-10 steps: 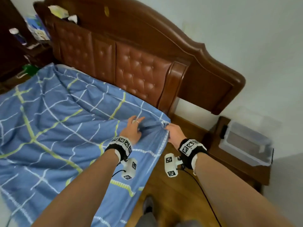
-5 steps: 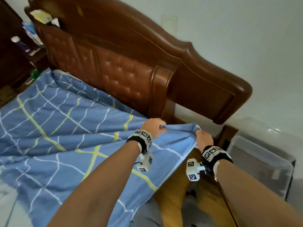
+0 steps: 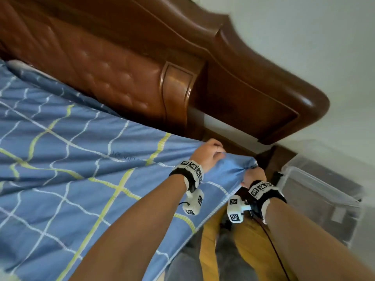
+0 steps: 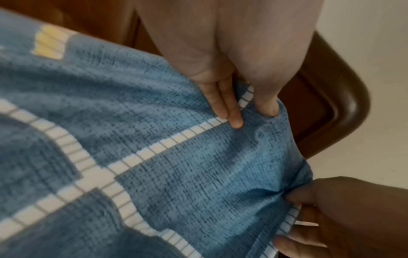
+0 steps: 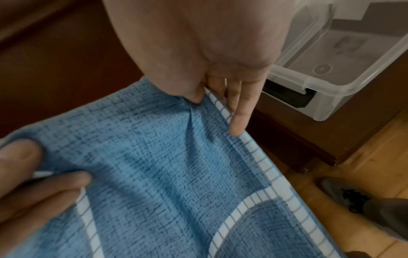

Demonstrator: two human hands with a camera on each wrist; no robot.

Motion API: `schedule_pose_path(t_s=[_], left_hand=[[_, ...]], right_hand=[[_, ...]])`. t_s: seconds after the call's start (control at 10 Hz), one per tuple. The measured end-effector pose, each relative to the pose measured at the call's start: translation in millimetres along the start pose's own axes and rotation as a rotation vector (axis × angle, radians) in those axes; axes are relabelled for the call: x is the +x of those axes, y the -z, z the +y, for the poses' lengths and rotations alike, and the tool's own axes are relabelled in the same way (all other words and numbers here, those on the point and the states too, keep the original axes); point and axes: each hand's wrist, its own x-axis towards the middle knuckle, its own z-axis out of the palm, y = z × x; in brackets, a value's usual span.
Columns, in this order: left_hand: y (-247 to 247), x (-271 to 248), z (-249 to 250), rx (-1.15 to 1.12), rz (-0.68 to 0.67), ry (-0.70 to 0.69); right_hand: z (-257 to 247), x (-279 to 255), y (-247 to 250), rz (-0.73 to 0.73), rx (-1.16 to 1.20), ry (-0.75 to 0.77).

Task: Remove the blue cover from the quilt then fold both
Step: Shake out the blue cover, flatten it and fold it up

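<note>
I see the cover [image 3: 85, 159] spread over the bed, its corner lifted beside the headboard [image 3: 182, 82]; my left hand [image 3: 209, 155] pinches its top edge, my right hand [image 3: 254, 176] clamps the corner, box [image 3: 316, 191] beyond

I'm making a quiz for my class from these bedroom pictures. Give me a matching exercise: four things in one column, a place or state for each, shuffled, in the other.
Things:
1. blue cover
2. plastic box
3. headboard
4. right hand

Places or states:
A. brown, padded, against the wall
B. pinching the cover's corner
C. clear, on the nightstand
D. checked, spread over the bed

Pairs: 1-D, 2-C, 3-A, 4-B
</note>
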Motion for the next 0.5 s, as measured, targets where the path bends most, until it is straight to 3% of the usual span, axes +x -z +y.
schedule_pose_path(t_s=[0.1,0.2,0.3,0.5], left_hand=[[-17.9,15.7,-25.8,0.007,-0.24,0.104],[-26.5,3.9,-69.1,-0.052,-0.243,0.194],[-19.1,-23.2,-103.1,-0.041,-0.18,0.314],[0.2,-54.8,-139.6,-0.012,-0.064,0.491]], right_hand=[[-2.6,19.0,-23.6,-0.082,-0.138,-0.046],[-11.2,14.0,-43.6,-0.183,-0.651,0.036],[-21.8,-3.4,-54.8,-0.226,-0.243,-0.096],[-42.0,-2.8,-84.7,-0.372,-0.318,0.015]])
